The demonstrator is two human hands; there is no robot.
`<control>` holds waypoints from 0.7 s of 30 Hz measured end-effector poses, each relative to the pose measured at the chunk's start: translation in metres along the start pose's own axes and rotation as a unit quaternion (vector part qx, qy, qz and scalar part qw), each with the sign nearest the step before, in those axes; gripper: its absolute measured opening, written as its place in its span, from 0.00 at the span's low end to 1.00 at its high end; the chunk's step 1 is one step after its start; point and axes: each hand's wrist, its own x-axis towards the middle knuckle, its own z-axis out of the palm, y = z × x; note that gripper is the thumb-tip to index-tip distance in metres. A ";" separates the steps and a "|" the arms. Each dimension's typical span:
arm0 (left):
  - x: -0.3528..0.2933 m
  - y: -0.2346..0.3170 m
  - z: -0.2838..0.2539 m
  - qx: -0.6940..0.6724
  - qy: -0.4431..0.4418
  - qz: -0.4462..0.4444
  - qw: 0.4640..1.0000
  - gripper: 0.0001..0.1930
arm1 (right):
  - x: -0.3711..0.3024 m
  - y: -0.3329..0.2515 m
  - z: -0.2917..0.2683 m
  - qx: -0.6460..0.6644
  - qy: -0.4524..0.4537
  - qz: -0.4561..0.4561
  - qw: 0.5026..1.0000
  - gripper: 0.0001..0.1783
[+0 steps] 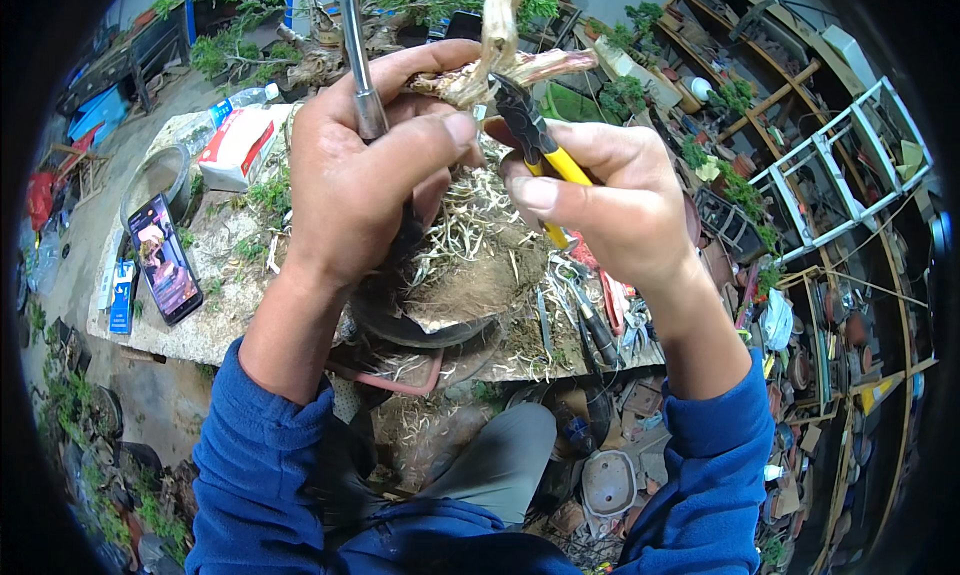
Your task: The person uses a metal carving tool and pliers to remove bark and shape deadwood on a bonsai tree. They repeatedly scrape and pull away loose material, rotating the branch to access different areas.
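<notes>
My left hand (365, 175) is closed round the base of a pale, stripped piece of branch (500, 35) with a forked, twisted shape. A shiny metal rod (358, 55) is also tucked in that hand, between thumb and forefinger. What its lower end joins is hidden in the palm. My right hand (610, 190) grips small pliers (565, 165) with yellow handles and dark jaws. Their jaws touch the wood near the fork. Below both hands, curled pale shavings (460, 220) lie over soil on a round dark-rimmed stand (430, 332).
On the stone-topped bench (235, 320) are a phone (163, 260), a red-and-white tissue box (237, 150), a basin (160, 180) and a blue packet (121, 297). Hand tools (597, 325) lie near the right edge. Juniper foliage (240, 60) hangs beyond; a white metal ladder (850, 165) stands right.
</notes>
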 end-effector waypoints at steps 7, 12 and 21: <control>-0.001 -0.014 0.008 -0.037 0.034 0.034 0.998 0.32 | 0.016 0.026 0.024 -0.481 0.147 -0.462 0.731 0.18; 0.000 -0.024 0.007 -0.039 0.084 0.042 0.995 0.29 | 0.005 0.035 0.033 -0.474 0.115 -0.382 0.785 0.23; -0.004 -0.023 -0.004 -0.061 0.066 0.008 0.996 0.23 | -0.028 -0.014 0.018 -0.010 0.063 0.003 0.998 0.33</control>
